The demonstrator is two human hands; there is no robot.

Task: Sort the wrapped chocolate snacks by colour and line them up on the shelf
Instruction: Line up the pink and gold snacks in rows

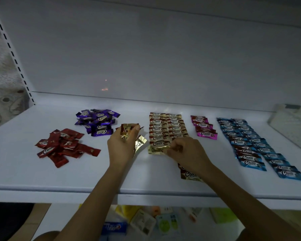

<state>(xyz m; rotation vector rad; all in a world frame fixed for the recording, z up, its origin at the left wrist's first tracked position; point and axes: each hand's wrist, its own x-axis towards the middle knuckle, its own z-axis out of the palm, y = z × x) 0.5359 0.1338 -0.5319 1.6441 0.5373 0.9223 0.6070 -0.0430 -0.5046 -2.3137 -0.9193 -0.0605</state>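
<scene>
White shelf (42,171) spans my feed from edge to edge. It is dimly lit and carries every wrapped snack I can see. Slotted upright (12,54) stands at its left rear corner.

Blue snacks (250,145) form the largest group, in two columns at the right. They overlap like tiles and run from the back toward the front edge. Gold snacks (165,127) come next, two columns at centre laid the same way. Red snacks (64,146) lie in a loose, unsorted heap at front left. Purple snacks (97,122) sit heaped behind and to the right of the red heap. Pink snacks (204,128) make one short column between the gold and blue groups, apart from both.

Left hand (122,146) is raised just left of the gold columns, its fingers curled round a small bunch of gold wrappers (127,133). One wrapper sticks out below the fingers. Right hand (186,152) is at the near end of the gold columns. Its fingertips pinch the end of the nearest gold snack (156,150), which lies flat at the foot of the left column. I note one stray gold snack (189,174) on the shelf, partly under the right wrist and nearer the front edge.

Assorted packets (142,223) show blurred on a level below the shelf; I cannot identify them.
</scene>
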